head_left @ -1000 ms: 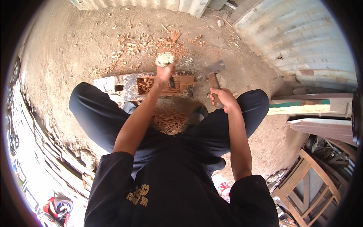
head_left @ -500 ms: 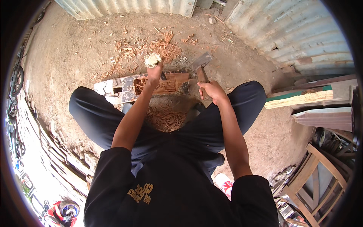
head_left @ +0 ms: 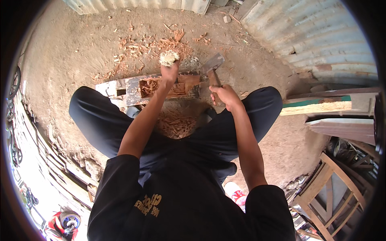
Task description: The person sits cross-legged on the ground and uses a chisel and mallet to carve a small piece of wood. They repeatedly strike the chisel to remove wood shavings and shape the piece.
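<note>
The left hand [head_left: 170, 73] is clamped on a frayed-topped chisel [head_left: 169, 58] above the recessed timber [head_left: 133, 91], which lies on the dirt floor [head_left: 76, 56]. The right hand [head_left: 227, 96] grips a hammer [head_left: 214, 78] near the timber's right end.

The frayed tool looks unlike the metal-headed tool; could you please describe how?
The frayed tool has a pale, shaggy end; the metal-headed tool has a grey head. The frayed tool, in the left hand, is seen nearly end-on; the metal-headed tool, in the right hand, shows its handle lengthwise. Both are gripped.
</note>
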`<state>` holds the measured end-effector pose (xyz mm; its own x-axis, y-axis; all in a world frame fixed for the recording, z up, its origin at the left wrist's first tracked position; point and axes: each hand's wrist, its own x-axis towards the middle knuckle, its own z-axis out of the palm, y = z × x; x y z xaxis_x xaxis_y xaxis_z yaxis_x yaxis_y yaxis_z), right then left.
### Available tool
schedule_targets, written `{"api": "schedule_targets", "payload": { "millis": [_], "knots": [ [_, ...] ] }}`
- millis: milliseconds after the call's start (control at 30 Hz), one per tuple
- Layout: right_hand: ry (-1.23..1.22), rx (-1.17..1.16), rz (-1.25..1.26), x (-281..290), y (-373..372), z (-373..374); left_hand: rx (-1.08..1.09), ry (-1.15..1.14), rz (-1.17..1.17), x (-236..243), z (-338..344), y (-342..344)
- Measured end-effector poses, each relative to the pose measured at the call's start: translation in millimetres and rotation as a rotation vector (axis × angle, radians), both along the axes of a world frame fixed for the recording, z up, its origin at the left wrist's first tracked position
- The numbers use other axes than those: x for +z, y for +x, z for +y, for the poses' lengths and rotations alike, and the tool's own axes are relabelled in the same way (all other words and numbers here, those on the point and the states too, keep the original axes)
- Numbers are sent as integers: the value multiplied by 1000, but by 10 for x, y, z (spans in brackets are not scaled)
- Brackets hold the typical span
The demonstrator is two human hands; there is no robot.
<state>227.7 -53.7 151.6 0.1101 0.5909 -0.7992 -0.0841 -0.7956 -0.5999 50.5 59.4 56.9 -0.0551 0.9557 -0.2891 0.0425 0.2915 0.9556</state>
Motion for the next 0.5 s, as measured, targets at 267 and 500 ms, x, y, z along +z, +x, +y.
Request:
{"api": "schedule_targets", "payload": {
  "millis": [267,500],
  "knots": [
    [105,-20,12,586,-179,56,-74,-13,107,-192,21,17],
    [628,18,-81,1979,-421,598,-15,75,-27,-319,97,-4]
  ]
}}
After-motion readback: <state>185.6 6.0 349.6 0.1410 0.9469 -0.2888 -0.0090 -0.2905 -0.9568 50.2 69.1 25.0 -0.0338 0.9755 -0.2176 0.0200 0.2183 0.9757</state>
